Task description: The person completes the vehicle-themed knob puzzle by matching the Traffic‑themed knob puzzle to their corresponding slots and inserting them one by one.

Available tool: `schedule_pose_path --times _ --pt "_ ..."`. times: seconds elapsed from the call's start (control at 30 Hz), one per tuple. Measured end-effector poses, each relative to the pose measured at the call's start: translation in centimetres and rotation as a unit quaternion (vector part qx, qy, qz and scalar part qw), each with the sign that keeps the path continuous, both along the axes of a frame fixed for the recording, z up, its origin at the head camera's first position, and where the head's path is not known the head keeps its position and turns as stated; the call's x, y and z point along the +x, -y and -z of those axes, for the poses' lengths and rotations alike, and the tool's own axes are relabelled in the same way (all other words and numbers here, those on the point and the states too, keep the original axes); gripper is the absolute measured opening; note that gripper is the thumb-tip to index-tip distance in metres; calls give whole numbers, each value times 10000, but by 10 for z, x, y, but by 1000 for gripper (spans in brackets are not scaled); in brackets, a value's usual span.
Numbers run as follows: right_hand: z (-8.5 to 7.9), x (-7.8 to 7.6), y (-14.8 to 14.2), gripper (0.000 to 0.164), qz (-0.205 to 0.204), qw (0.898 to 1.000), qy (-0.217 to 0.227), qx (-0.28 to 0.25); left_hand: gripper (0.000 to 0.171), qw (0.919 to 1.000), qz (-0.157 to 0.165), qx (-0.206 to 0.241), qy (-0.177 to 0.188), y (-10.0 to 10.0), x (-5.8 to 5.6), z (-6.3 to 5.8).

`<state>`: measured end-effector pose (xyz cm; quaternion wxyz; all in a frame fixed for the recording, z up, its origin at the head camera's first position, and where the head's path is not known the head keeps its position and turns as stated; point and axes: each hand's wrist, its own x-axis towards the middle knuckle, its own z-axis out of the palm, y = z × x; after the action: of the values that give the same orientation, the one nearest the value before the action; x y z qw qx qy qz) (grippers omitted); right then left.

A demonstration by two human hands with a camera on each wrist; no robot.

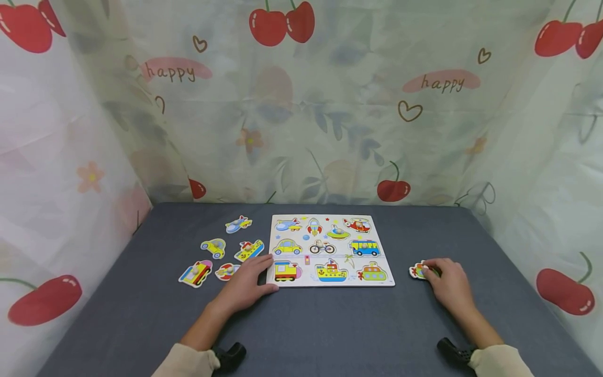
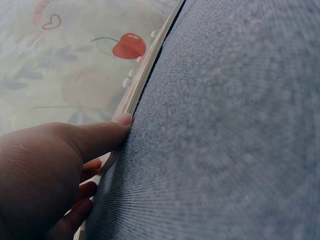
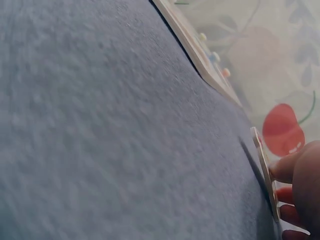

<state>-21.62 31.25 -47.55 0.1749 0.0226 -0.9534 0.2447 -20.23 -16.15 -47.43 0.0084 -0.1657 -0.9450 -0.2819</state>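
A wooden puzzle board (image 1: 308,266) with pictures of vehicles lies on the grey table. My left hand (image 1: 242,285) grips its near left corner, the thumb (image 2: 102,139) along the front edge and the fingers at the left side. To the right of the board, my right hand (image 1: 449,283) pinches a small puzzle piece (image 1: 416,270) with red, green and white on it. In the right wrist view that piece (image 3: 265,167) stands slightly off the cloth at a tilt, with a shadow beneath. The hand covers much of its picture.
Loose pieces lie left of the board: an airplane (image 1: 238,224), a car (image 1: 213,248), a ship (image 1: 248,250), a train (image 1: 195,274) and a red-and-yellow piece (image 1: 226,271) close to my left hand. Small knobs rise from the board. Printed curtains (image 1: 301,152) enclose the table's back and sides.
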Motion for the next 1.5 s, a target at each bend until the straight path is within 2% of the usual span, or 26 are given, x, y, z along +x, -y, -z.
schedule_pose_path --times 0.27,1.0,1.23,1.5 --pt "1 0 9 18 -143 9996 -241 -68 68 10000 -9 16 26 0 1 -1" --pt "4 1 32 16 -341 9988 -251 -250 68 10000 -25 -12 58 -1 2 -3" --pt "1 3 42 20 -313 9991 145 -237 68 10000 -18 -9 74 -1 1 -3" --pt "-1 3 55 18 -424 9986 232 -226 68 9999 -27 19 102 -2 3 -4"
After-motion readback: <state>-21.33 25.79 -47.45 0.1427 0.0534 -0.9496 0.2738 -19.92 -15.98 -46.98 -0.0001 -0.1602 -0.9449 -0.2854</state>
